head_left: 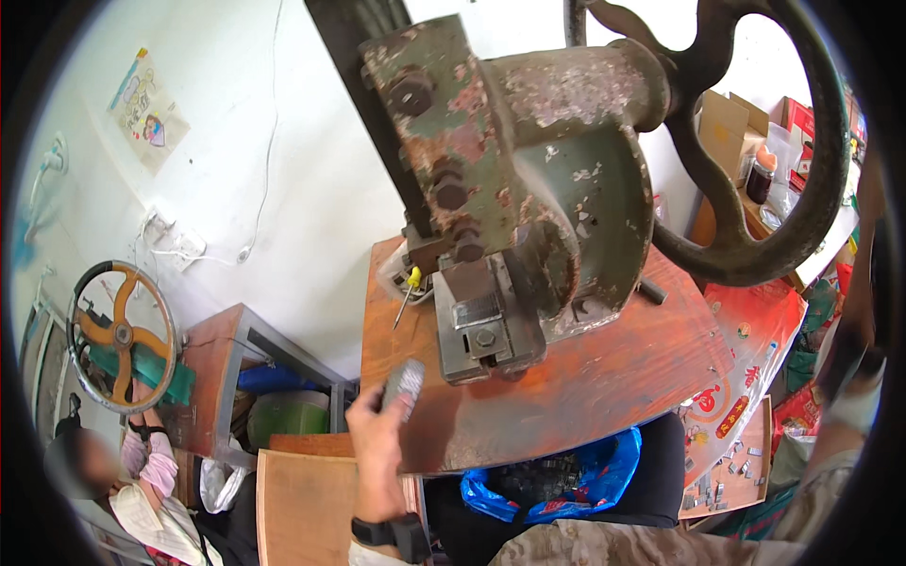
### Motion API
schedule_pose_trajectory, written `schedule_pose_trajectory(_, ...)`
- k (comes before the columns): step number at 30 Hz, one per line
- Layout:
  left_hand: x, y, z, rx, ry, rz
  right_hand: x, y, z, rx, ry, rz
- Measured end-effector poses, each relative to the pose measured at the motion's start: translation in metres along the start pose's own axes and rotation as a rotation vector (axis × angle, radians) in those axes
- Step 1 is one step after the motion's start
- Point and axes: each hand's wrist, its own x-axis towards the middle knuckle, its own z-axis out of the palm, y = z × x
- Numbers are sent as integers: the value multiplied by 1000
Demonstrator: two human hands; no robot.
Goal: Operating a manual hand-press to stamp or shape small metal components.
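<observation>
In my left hand (pixel 375 443), fingers closed, is a small silver-grey metal block (pixel 406 387) with a rough, speckled face. The hand is over the front left edge of the reddish wooden table (pixel 585 396). Just beyond it stands a hand press (pixel 566 170), its green paint worn, with a steel die block (pixel 491 330) at its base. A small ridged metal plate (pixel 477 309) lies on the die. My right hand (pixel 864 316) is raised at the far right, near the press's large handwheel (pixel 821 208); its fingers are lost in the dark rim.
A yellow-handled screwdriver (pixel 413 278) leans by a tub left of the die. A blue plastic bag (pixel 604 472) of small dark metal pieces sits below the table edge. At right, a wooden tray (pixel 722 491) holds small metal bits. Another person (pixel 132 481) sits at a second handwheel (pixel 123 332).
</observation>
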Motion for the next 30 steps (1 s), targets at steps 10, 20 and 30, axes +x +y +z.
schedule_pose_trajectory(10,-59,-51,49,744,-197,731,-107,-193,171,592,-527,523)
schedule_pose_trajectory(20,-60,-50,44,637,-202,529,-53,-223,204,558,-586,394)
schedule_pose_trajectory(30,-60,-44,45,632,-201,539,-59,-219,194,577,-535,411)
